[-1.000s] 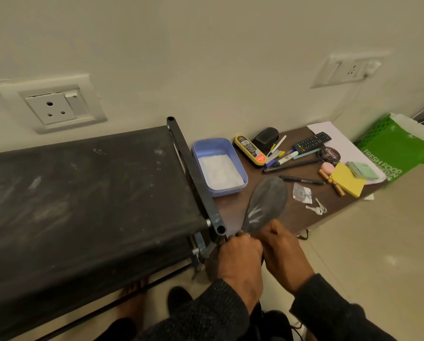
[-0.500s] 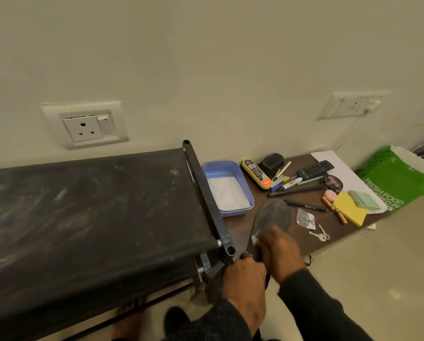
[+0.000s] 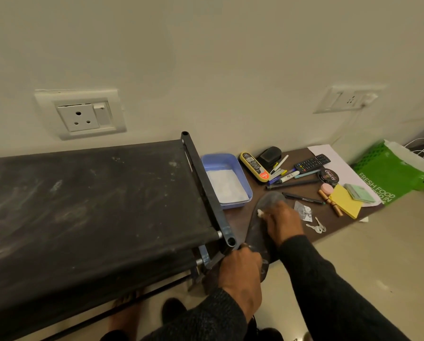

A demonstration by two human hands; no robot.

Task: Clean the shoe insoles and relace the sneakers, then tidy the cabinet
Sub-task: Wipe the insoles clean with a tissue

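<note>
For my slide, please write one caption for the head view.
Left hand holds a dark insole while right hand rubs it with something white.

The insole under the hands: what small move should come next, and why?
Probably draw the right hand, which presses a small white wad on the toe half of the insole, back toward the heel. Pale smears show on the middle part, and the left hand grips the heel end, so the insole seems steady enough for the stroke.
</note>
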